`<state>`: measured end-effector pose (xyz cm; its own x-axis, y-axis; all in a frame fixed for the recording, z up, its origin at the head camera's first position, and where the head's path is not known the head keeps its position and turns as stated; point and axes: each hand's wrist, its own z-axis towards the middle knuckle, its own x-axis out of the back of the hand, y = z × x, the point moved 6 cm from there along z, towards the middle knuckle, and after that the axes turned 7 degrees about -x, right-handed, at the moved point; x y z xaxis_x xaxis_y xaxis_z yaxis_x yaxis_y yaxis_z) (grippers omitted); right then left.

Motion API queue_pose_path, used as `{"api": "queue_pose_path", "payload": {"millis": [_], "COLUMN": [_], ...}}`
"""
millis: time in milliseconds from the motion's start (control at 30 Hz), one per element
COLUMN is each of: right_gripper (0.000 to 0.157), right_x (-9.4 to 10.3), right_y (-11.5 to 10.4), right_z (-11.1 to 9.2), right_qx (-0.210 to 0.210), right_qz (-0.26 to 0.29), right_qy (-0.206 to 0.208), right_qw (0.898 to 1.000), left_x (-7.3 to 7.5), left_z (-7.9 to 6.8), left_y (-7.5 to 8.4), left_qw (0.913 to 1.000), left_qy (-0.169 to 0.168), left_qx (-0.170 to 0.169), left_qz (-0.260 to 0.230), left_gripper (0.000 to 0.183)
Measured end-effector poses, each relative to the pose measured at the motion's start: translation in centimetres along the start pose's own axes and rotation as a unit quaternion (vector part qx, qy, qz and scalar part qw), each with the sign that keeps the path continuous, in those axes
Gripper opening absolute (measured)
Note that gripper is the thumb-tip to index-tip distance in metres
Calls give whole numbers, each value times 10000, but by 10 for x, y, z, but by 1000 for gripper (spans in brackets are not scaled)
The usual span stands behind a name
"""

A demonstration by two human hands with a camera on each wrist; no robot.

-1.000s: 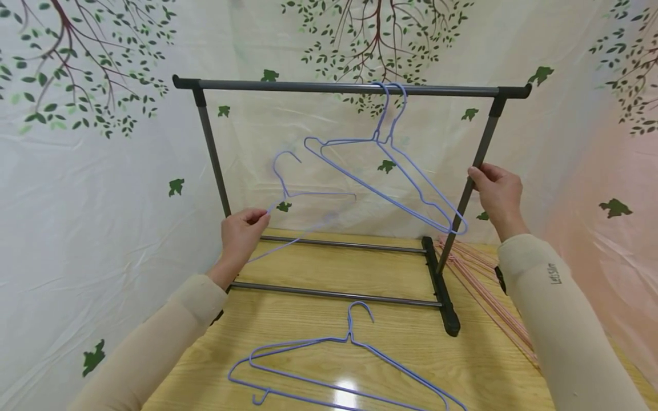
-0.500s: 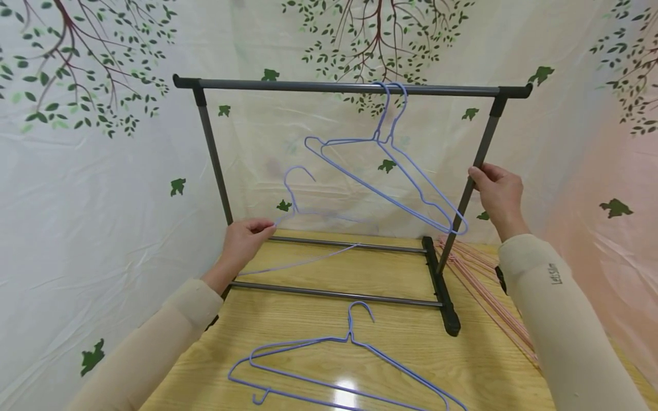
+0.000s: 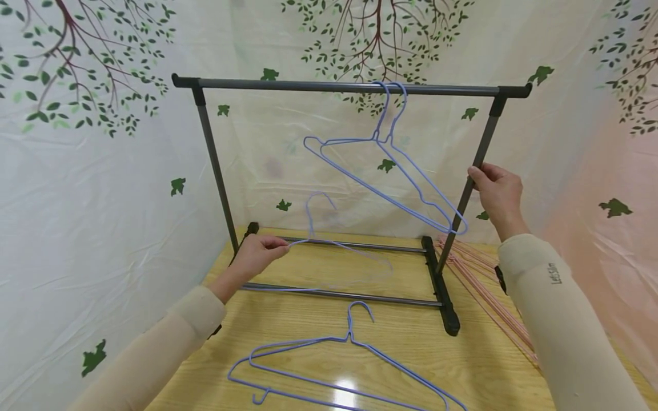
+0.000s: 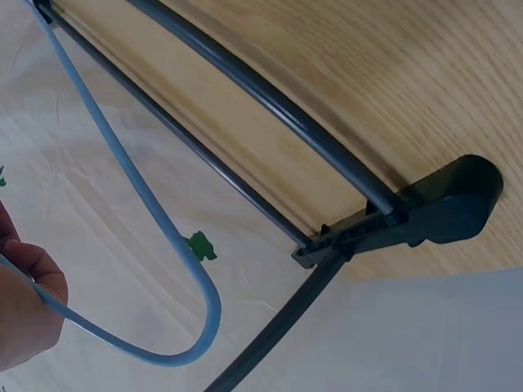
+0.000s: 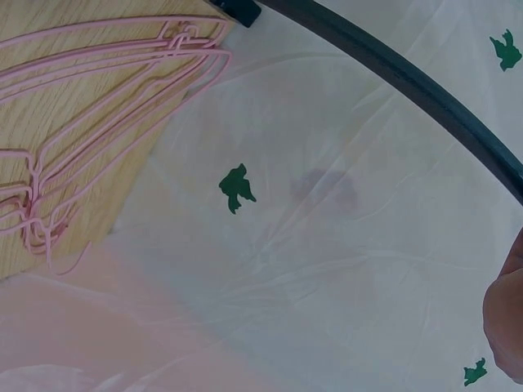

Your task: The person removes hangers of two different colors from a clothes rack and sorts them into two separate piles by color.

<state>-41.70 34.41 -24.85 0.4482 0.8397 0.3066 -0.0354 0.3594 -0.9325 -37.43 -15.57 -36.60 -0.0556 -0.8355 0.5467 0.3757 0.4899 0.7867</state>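
Observation:
My left hand (image 3: 259,255) pinches a thin blue hanger (image 3: 354,246) by its shoulder, low inside the frame of a dark clothes rack (image 3: 298,86). The held hanger's hook points up, and its far end looks blurred. In the left wrist view the same hanger (image 4: 139,184) curves round at its end beside the fingers. My right hand (image 3: 498,194) grips the rack's right upright (image 3: 475,162). Two blue hangers (image 3: 390,197) hang from the top bar, right of its middle. More blue hangers (image 3: 308,341) lie overlapping on the wooden table in front of the rack.
Several pink hangers (image 3: 485,285) lie bunched on the table (image 3: 231,365) behind my right forearm; the right wrist view shows these pink hangers (image 5: 122,106) near the table's edge. A leaf-patterned cloth (image 3: 128,171) surrounds the back and sides. The rack's right foot (image 3: 442,291) rests on the table.
My left hand has moved down and a little right with the hanger, which now sits lower, near the rack's base bars. The right hand and the hanging hangers stay where they were.

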Motion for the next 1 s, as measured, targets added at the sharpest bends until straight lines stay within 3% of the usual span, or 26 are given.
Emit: {"api": "queue_pose_path", "payload": {"millis": [433,1000], "right_gripper": [58,59], "right_x": [0,0], "right_y": [1,1], "right_z": [1,1], "right_qx": [2,-31], "right_qz": [57,-23], "right_qy": [2,7], "right_qw": [10000,10000], "left_x": [-41,-76], "left_z": [-10,-34], "left_y": [-8,-3], "left_qw": [9966,9867], "left_qy": [-774,-1332], "left_qx": [-46,-38], "left_qz": [-295,-935], "left_gripper": [19,22]}}
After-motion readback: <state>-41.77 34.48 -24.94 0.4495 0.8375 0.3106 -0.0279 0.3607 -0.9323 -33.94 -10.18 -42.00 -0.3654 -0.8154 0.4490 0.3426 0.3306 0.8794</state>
